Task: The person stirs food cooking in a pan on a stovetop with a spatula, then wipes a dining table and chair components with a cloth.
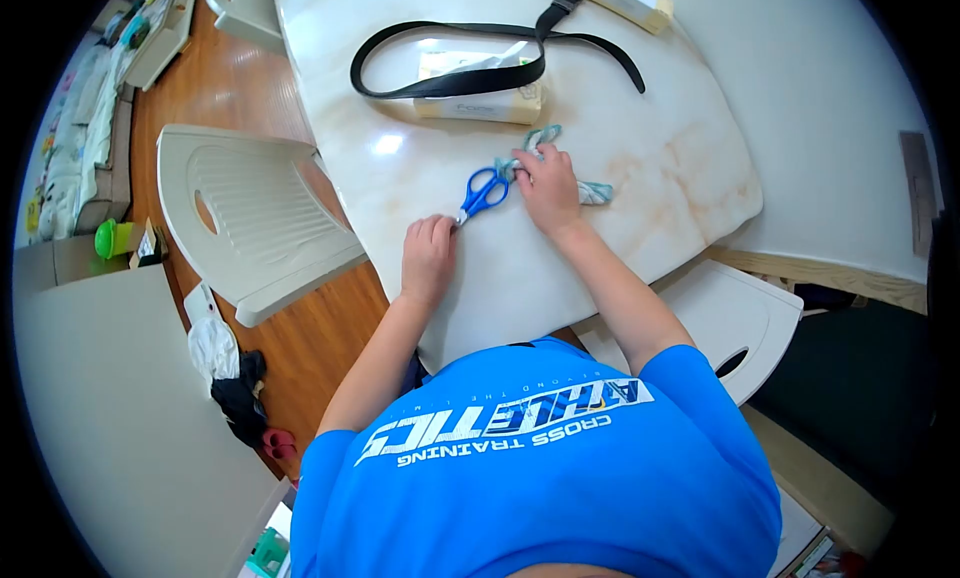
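Observation:
Blue-handled scissors [484, 191] lie on the marble-patterned table, handles pointing away and blades toward my left hand [429, 256]. The fingers of that hand are bent together at the blade tip, closed on the scissors. My right hand [548, 186] is closed on a twisted, light teal and white cloth [595, 193], just right of the scissor handles. Parts of the cloth stick out above and to the right of the hand; its middle is hidden under the fingers.
Beyond my hands, a black strap [450, 82] with a buckle loops over a tissue pack [480, 108]. Another pack [630, 2] lies at the far edge. Pale chairs stand left [250, 213] and right [735, 313] of the table [690, 158]; a wall is at the right.

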Tool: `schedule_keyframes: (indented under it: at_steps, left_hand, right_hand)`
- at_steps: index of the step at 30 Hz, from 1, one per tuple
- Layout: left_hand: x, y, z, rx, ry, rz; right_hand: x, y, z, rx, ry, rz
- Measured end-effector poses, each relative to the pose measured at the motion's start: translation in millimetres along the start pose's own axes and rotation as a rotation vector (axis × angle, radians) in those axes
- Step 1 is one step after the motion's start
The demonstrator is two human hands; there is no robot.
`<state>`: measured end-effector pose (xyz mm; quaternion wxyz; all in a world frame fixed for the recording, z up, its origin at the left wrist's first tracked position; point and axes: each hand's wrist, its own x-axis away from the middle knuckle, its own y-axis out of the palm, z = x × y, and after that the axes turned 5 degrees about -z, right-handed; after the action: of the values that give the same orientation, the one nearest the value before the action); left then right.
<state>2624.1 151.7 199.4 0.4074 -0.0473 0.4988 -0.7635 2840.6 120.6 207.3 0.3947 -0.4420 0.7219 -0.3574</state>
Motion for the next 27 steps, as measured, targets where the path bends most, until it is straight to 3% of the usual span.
schedule_keyframes:
  at_steps: [6,11,14,17,20,22,23,25,27]
  left_hand:
    - [88.9,-41.7,15.0,-0.084,0.016,-0.133]
    - [102.2,-44.2,21.7,-0.1,-0.014,-0.144]
    - [100.2,-45.9,19.5,-0.088,0.007,-0.165]
    - [103.5,-47.4,17.7,-0.077,0.023,-0.194]
    - [106.6,-46.6,13.2,-0.077,0.025,-0.206]
    - [108.6,-46.0,15.2,-0.067,0.018,-0.208]
    - [107.4,-46.5,15.4,-0.038,0.008,-0.203]
    - [107.0,-46.8,16.0,-0.01,0.01,-0.209]
    - [105.1,-44.6,15.1,0.013,-0.005,-0.206]
  right_hand:
    - [-13.0,29.5,-52.1,-0.195,-0.379,-0.233]
    - [-36.6,70.0,-103.8,-0.196,-0.373,-0.112]
    - [-13.2,79.8,-129.2,-0.098,-0.723,-0.313]
    - [11.1,63.5,-116.7,-0.334,-0.877,-0.455]
    - [-4.1,53.2,-72.6,-0.302,-0.847,-0.433]
    - [-22.4,42.4,-47.7,-0.221,-0.591,-0.34]
    - [-29.5,44.7,-45.8,-0.222,-0.587,-0.347]
    - [-39.5,44.7,-52.9,-0.139,-0.411,-0.053]
    - [-27.2,43.3,-75.5,-0.159,-0.44,-0.147]
